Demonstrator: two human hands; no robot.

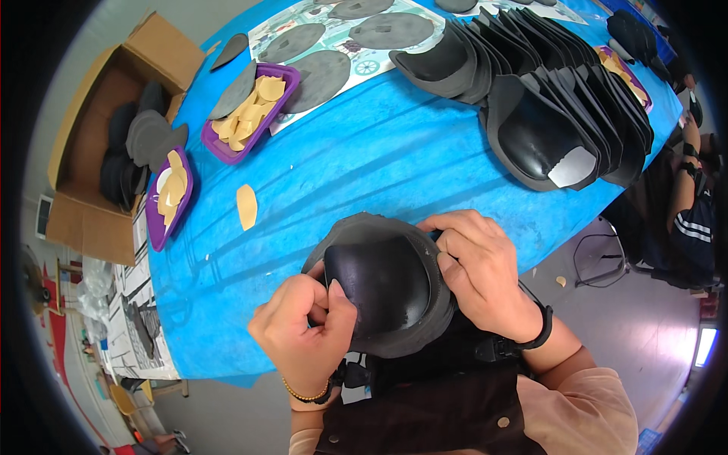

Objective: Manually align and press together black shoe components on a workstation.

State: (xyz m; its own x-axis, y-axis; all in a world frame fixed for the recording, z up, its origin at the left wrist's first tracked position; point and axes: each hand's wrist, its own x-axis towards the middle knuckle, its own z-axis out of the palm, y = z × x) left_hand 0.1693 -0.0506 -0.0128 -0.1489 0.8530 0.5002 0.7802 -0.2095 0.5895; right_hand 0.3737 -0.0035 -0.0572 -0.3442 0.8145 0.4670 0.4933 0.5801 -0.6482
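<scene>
At the table's near edge I hold a moulded pad [379, 284] with a glossy black domed middle and a grey foam rim. My left hand [302, 326] is closed on its left rim, thumb and fingers pinched at the edge of the black dome. My right hand [479, 265] grips the right rim with bent fingers, thumb against the foam. Whether either hand also holds a small piece at the rim is hidden. Beyond the pad, to its left, a tan oval paper-like piece [247, 207] lies alone on the blue table cover [341, 163].
Rows of nested pads [535, 140] stand at the far right. Purple baskets [220, 148] with tan pieces are on the left. Flat grey foam ovals [315, 80] lie on a printed sheet at the back. An open cardboard box [91, 235] holds dark pieces. Another person's arm [686, 178] shows far right.
</scene>
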